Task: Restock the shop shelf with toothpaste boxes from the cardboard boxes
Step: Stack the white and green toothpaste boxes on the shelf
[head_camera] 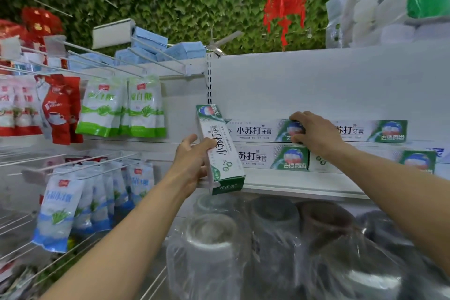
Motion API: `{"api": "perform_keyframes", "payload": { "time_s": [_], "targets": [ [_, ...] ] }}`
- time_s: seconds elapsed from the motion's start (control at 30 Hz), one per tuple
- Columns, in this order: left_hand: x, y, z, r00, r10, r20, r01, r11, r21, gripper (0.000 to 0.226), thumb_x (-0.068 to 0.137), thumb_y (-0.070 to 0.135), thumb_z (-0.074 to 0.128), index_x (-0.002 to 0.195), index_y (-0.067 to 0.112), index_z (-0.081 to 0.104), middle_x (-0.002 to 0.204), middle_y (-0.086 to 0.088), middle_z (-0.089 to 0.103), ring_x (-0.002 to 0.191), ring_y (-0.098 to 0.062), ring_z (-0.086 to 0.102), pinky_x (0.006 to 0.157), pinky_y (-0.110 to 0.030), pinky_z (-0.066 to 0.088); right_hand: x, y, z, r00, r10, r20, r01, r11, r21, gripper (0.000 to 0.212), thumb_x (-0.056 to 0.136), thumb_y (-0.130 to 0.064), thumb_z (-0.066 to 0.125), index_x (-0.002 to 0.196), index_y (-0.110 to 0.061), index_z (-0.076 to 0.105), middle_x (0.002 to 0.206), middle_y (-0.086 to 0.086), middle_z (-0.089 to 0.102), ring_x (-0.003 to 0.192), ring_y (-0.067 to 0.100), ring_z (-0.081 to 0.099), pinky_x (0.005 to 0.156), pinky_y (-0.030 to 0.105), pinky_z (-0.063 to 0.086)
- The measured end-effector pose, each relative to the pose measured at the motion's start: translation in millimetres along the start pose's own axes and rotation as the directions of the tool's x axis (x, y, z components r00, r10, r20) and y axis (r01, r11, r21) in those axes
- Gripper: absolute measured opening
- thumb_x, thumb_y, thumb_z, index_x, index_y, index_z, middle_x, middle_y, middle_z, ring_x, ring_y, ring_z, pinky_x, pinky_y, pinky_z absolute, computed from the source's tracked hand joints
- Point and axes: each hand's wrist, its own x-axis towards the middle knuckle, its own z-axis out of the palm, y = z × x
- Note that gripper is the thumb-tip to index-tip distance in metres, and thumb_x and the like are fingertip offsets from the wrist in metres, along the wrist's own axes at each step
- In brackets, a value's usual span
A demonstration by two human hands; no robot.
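My left hand [192, 161] grips one toothpaste box [220, 151], fingers curled round its long side. The box stands near-upright, just in front of the shelf [292, 185] edge. My right hand [317, 135] pinches the right end of the upper stacked box [255, 130], fingers over the top, thumb below. That box lies flat on a lower box [263, 157] on the shelf.
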Motion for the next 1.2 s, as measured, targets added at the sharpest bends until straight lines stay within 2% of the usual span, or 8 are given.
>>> {"api": "perform_keyframes", "payload": {
  "time_s": [0.2, 0.4, 0.6, 0.7, 0.8, 1.0, 1.1, 1.2],
  "targets": [
    [-5, 14, 6, 0.991, 0.103, 0.084, -0.111, 0.989, 0.098, 0.048, 0.089, 0.011, 0.063, 0.132, 0.025, 0.047, 0.094, -0.009, 0.075, 0.071, -0.022, 0.073, 0.051, -0.030, 0.053, -6, -24, -10, 0.988, -0.106, -0.117, 0.082, 0.978, -0.191, 0.068, 0.086, -0.029, 0.064, 0.145, -0.027, 0.029, 0.150, 0.005, 0.028, 0.125, 0.030, 0.039, 0.085, 0.044, 0.046],
    [-10, 32, 35, 0.963, 0.168, 0.213, -0.233, 0.913, 0.336, 0.048, 0.078, 0.002, 0.073, 0.115, 0.014, 0.045, 0.113, -0.006, 0.068, 0.066, -0.017, 0.071, 0.046, -0.025, 0.049, -26, -62, -21, 0.747, -0.633, -0.205, 0.560, 0.765, -0.318, 0.107, 0.066, 0.010, 0.066, 0.148, -0.033, 0.011, 0.155, 0.003, 0.011, 0.096, 0.030, 0.056, 0.054, 0.033, 0.047],
    [-15, 40, 74, 0.876, 0.111, 0.469, -0.402, 0.703, 0.587, 0.040, 0.077, 0.012, 0.077, 0.103, 0.023, 0.048, 0.117, 0.004, 0.064, 0.073, -0.020, 0.073, 0.054, -0.029, 0.054, -46, -23, -47, 0.720, -0.677, -0.151, 0.515, 0.668, -0.536, 0.062, 0.065, -0.020, 0.082, 0.120, -0.012, 0.055, 0.115, 0.008, 0.059, 0.081, 0.026, 0.060, 0.049, 0.031, 0.043],
    [-12, 46, 97, 0.858, 0.116, 0.501, -0.423, 0.711, 0.561, 0.031, 0.090, 0.045, 0.060, 0.113, 0.024, 0.053, 0.113, 0.005, 0.067, 0.086, -0.015, 0.070, 0.069, -0.033, 0.053, -54, 12, -68, 0.779, -0.606, -0.161, 0.448, 0.717, -0.534, 0.042, 0.071, -0.018, 0.076, 0.109, -0.006, 0.062, 0.099, 0.011, 0.064, 0.074, 0.029, 0.062, 0.044, 0.028, 0.038],
    [8, 43, 110, 0.897, 0.298, 0.328, -0.427, 0.779, 0.459, 0.045, 0.099, 0.051, 0.037, 0.125, 0.018, 0.053, 0.128, 0.000, 0.058, 0.110, -0.018, 0.057, 0.087, -0.038, 0.045, -59, 57, -94, 0.897, -0.399, -0.193, 0.265, 0.832, -0.488, 0.050, 0.072, -0.021, 0.079, 0.113, -0.004, 0.058, 0.102, 0.015, 0.061, 0.086, 0.033, 0.060, 0.051, 0.029, 0.035],
    [49, 5, 119, 0.834, 0.442, 0.331, -0.491, 0.317, 0.812, 0.056, 0.090, 0.044, 0.060, 0.142, 0.037, 0.039, 0.153, 0.010, 0.035, 0.143, -0.019, 0.024, 0.114, -0.054, 0.022, -59, 110, -119, 0.988, -0.129, -0.085, 0.054, 0.803, -0.593, 0.049, 0.080, -0.037, 0.072, 0.114, -0.011, 0.050, 0.104, 0.008, 0.051, 0.096, 0.025, 0.051, 0.056, 0.032, 0.035],
    [54, -8, 125, 0.878, 0.347, 0.330, -0.435, 0.290, 0.852, 0.062, 0.090, 0.044, 0.059, 0.146, 0.039, 0.032, 0.158, 0.014, 0.021, 0.148, -0.017, 0.005, 0.114, -0.065, 0.004, -54, 115, -113, 0.997, -0.071, -0.041, 0.029, 0.769, -0.639, 0.044, 0.082, -0.038, 0.069, 0.113, -0.012, 0.050, 0.100, 0.005, 0.048, 0.087, 0.018, 0.044, 0.056, 0.032, 0.035],
    [57, -13, 124, 0.878, 0.356, 0.320, -0.433, 0.303, 0.849, 0.062, 0.090, 0.041, 0.060, 0.146, 0.035, 0.033, 0.158, 0.012, 0.022, 0.149, -0.016, 0.002, 0.113, -0.066, 0.007, -47, 117, -104, 0.999, -0.041, -0.003, 0.029, 0.747, -0.664, 0.042, 0.083, -0.036, 0.068, 0.114, -0.014, 0.051, 0.101, 0.003, 0.048, 0.092, 0.018, 0.048, 0.057, 0.031, 0.038]
  ]
}}
